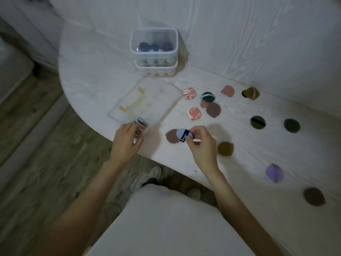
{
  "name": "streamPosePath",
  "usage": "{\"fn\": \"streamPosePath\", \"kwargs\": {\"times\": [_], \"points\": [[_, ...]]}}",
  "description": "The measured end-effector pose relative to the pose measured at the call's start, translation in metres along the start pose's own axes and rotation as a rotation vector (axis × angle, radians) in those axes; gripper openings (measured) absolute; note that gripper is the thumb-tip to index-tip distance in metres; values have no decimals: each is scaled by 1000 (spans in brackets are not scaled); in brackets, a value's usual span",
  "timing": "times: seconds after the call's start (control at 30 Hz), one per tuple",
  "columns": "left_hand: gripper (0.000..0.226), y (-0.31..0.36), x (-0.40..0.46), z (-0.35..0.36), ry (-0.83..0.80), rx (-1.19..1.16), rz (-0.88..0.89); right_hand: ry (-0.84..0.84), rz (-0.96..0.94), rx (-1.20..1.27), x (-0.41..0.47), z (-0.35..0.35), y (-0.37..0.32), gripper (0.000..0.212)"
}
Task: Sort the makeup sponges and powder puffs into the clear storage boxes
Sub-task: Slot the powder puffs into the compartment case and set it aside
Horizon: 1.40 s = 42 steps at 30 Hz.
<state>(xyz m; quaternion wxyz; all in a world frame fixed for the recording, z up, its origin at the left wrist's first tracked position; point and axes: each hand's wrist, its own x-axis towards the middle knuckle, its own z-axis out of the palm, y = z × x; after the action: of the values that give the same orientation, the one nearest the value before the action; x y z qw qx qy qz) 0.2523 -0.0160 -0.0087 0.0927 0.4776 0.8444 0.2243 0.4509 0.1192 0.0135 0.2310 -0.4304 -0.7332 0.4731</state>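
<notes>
Right hand [200,143] pinches blue puff [183,134]; left hand [127,140] grips puffs [141,122].

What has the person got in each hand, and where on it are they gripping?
The right hand pinches a light blue puff at its edge beside the dark strap. The left hand seems to grip stacked blue puffs by their near edge; blur hides details.

Light-blue puff [183,134] — navy band, pink-white marbled puffs [189,93], lilac puff [274,173], white table [103,74]
</notes>
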Motion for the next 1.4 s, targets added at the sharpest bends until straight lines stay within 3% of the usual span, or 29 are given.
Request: {"fn": "streamPosePath", "kwargs": {"times": [0.17,0.33,0.6,0.7,0.87,1.0,1.1,1.27,1.4], "points": [[57,-37,15,-15,-81,160,43,-72,79,58,18,60,-28,15],[52,-60,18,-17,-95,257,161,-21,60,-2,30,100,-46,12],[41,-84,18,-14,-124,193,363,14,41,-12,26,142,-49,16],[35,-94,18,-12,-112,182,400,-10,-112,-236,27,155,-49,12],[33,-96,18,-10,-73,176,426,51,-483,-855,33,173,-44,10],[35,-95,17,-11,-3,183,411,35,-499,-985,32,168,-45,3],[42,-89,15,-17,46,224,293,-38,-422,-1009,24,159,-43,7],[53,-78,17,-15,-29,285,166,-45,-403,-928,22,155,-45,14],[50,-81,14,-10,-56,254,102,-25,-430,-882,22,155,-42,10]]}}
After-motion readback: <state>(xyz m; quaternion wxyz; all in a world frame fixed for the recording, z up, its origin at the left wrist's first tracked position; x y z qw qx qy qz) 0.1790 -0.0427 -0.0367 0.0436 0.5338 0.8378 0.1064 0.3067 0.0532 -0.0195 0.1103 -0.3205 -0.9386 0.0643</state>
